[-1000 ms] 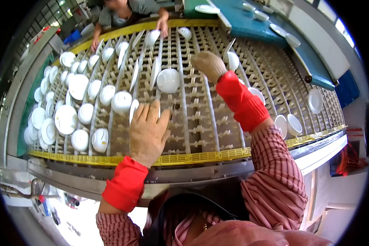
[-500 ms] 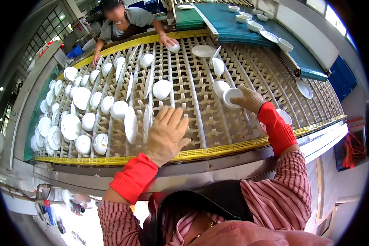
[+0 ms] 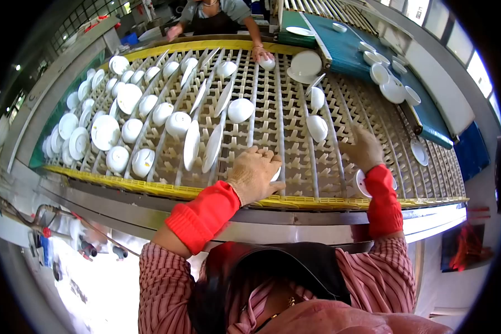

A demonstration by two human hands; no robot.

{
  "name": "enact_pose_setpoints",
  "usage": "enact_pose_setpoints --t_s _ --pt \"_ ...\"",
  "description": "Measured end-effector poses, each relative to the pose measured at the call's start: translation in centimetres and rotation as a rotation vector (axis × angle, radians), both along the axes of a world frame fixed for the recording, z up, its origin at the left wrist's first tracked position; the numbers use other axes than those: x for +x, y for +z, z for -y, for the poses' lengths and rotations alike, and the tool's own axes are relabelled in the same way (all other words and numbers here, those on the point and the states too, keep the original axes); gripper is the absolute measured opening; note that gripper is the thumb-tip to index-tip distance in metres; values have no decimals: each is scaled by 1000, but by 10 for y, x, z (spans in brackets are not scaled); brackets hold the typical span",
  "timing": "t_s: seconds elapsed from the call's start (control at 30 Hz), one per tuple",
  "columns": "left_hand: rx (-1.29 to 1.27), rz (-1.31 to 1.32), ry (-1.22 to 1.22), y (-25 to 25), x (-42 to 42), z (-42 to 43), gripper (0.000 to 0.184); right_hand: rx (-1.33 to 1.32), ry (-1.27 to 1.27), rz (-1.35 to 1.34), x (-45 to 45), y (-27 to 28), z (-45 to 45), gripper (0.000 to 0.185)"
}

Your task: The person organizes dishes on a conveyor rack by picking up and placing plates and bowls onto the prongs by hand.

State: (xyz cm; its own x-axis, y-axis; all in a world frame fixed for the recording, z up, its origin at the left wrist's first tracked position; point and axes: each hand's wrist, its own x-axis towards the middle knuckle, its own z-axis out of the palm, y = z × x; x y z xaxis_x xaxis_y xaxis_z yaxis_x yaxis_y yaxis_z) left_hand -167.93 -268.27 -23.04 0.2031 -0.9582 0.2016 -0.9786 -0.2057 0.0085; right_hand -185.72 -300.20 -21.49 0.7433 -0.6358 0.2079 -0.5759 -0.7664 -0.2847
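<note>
My left hand, in a tan glove with a red sleeve cuff, is curled over a small white bowl at the near side of the rack belt. Most of that bowl is hidden under the glove. My right hand, gloved alike and slightly blurred, hovers over the belt with its fingers apart, and no dish shows in it. Just below it, partly behind my red cuff, white dishes rest on the belt. Farther in, another white bowl leans on the pegs between my hands.
The pegged belt carries many white bowls and plates on the left. A yellow edge strip runs along my side. Opposite, a co-worker's hand touches a bowl. A teal conveyor brings dishes at upper right.
My left hand has moved right and nearer, onto a bowl. The bowl held by my right hand has left it, and that hand has moved right. The view has shifted.
</note>
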Motion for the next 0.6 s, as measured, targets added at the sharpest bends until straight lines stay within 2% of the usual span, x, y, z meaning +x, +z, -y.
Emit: enact_pose_setpoints --t_s 0.03,0.1,0.17,0.2,0.23,0.27,0.3,0.33,0.37,0.4,0.47,0.57,0.6 --pt "31 -1 23 0 -1 0 64 -209 -81 2 -19 -9 26 64" --pt "10 -112 3 -17 5 1 56 -156 -237 -90 -65 -14 70 72" --pt "-26 -168 -56 -30 17 5 47 -63 -347 -166 -116 -59 125 77" --pt "-21 143 -249 -33 34 9 34 1 -368 -211 -142 -84 145 73" --pt "-68 -73 -137 -30 45 10 35 53 -299 -223 -163 -103 161 71" --pt "-173 -161 -108 -20 50 7 41 69 -127 -207 -187 -122 177 71" --pt "19 -268 -4 -6 56 8 47 46 84 -158 -206 -143 192 74" --pt "-33 -502 232 -7 58 13 43 188 -128 -216 -186 -110 162 70" --pt "-145 -727 469 -9 61 19 47 329 -343 -272 -168 -89 143 67" --pt "-175 -477 452 -12 60 18 51 391 -290 -174 -166 -99 142 66" --pt "-221 107 374 -17 63 15 54 337 -300 -151 -167 -108 144 65" --pt "-127 -109 302 1 44 19 53 229 -332 -132 -140 -82 95 57" --pt "-130 -12 191 0 35 26 56 195 -308 -144 -131 -69 79 54"
